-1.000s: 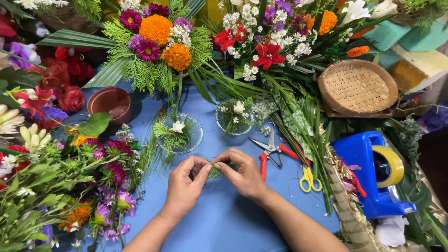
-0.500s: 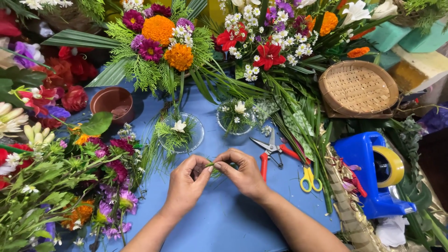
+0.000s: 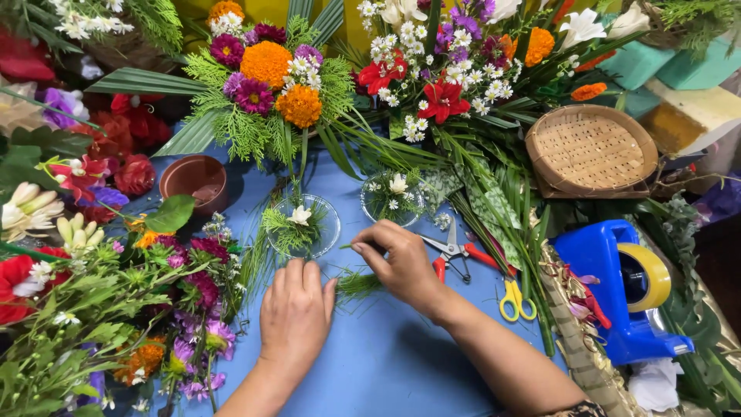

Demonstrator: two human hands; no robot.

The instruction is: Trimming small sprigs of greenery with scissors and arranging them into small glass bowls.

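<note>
A small sprig of fine green foliage (image 3: 356,283) lies on the blue tabletop (image 3: 386,363), between the two hands. It is judged to be very light, soft and limp, easily crushed or shed; it would best be taken by its thin stem end rather than by the feathery tips. A thin green stem (image 3: 356,245) is pinched in the closed fingers of the right hand (image 3: 403,261), just above the sprig. The left hand (image 3: 296,315) is laid flat, fingers together and holding nothing, its fingertips just beside the sprig. Two small clear glass bowls (image 3: 303,226) with white blossoms and greenery stand just beyond the hands. Red-handled pruning shears (image 3: 455,253) and yellow-handled scissors (image 3: 512,297) lie to the right, near a blue tape dispenser (image 3: 614,286).
</note>
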